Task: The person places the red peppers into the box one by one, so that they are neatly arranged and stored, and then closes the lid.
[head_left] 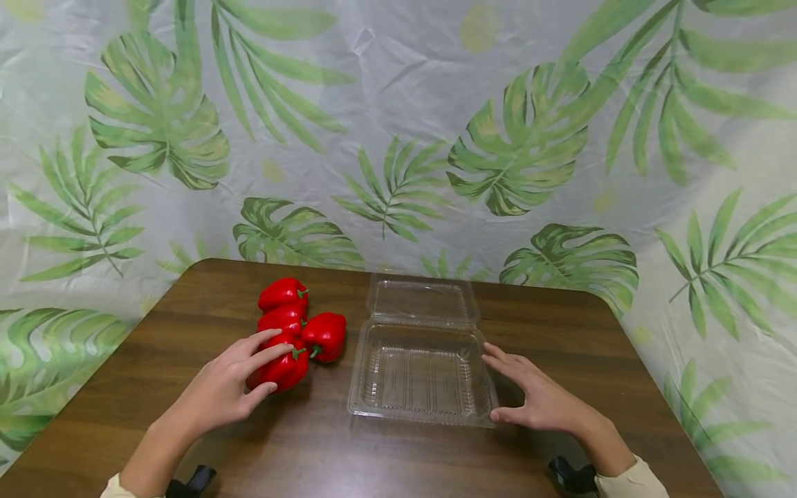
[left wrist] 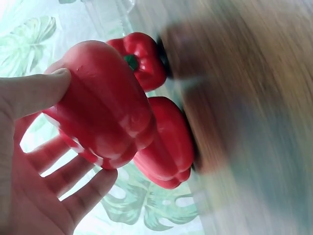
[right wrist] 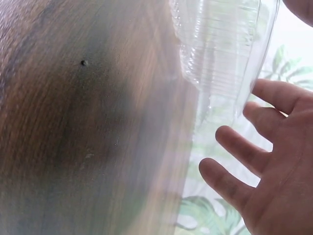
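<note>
As left fingers (left wrist: pixel 92 192) curve, nearest red pepper (left wrist: pixel 100 103) between, touching

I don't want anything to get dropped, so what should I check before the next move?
1. Left hand holding one red pepper: ok, thumb and fingers touch it.
2. That pepper lifted off the table: cannot tell.
3. Lid of the clear container open: ok, folded back.
4. Right hand at the container: ok, fingertips touch its side.
5. Other three peppers on the table: ok, grouped left of the container.
</note>
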{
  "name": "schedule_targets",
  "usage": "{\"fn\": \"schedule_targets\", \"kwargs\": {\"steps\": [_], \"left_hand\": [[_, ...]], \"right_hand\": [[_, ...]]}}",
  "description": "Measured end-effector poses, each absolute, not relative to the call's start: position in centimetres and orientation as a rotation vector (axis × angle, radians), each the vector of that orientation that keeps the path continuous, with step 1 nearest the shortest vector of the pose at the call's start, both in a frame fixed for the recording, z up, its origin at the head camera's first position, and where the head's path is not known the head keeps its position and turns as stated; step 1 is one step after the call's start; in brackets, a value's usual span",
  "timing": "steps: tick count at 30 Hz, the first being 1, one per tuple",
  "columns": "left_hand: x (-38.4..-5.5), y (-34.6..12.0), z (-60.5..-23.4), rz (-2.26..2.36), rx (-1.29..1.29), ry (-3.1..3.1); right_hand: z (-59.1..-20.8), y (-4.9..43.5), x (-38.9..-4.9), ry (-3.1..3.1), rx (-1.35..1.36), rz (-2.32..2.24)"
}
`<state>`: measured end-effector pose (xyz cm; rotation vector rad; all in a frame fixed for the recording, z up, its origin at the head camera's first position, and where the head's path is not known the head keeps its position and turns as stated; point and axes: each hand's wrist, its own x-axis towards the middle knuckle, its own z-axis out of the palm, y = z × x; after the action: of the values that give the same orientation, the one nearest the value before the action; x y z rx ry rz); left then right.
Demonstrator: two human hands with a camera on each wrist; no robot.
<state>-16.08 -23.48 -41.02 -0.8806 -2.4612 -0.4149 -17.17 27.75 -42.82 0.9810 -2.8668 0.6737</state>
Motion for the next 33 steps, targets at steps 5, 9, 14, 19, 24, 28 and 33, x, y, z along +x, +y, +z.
{"fn": "schedule_targets", "kwargs": {"steps": [5,9,14,19,24,28,33], "left_hand": [[-16.0,-23.1,-40.9,-0.407,-0.898,-2.453],[-16.2,-22.8,-40.4,-0.415,-0.915,-2.437],[-16.3,-22.4,-39.9,-0.419,-0.932,-2.450],[-16.6,-21.7,-39.4,-0.419,-0.962,-2.462],[-17.5,-20.8,-38.8,-0.405,-1.013,-2.437],[-18.1,-20.0,-38.3,-0.410,-1.043,-2.450],[-18.4,-19.5,-38.0,-0.423,-1.054,-2.479]], "right_hand": [[-42.8,27.8,-17.2,-2.864,0.984,0.677],[-42.8,27.8,-17.2,-2.861,0.982,0.678],[-42.9,27.8,-17.3,-2.864,0.983,0.686],[-42.9,27.8,-17.3,-2.872,0.983,0.695],[-42.8,27.8,-17.3,-2.865,0.979,0.700],[-42.8,27.7,-17.3,-2.869,0.969,0.702],[-43.0,27.7,-17.2,-2.881,0.963,0.707]]}}
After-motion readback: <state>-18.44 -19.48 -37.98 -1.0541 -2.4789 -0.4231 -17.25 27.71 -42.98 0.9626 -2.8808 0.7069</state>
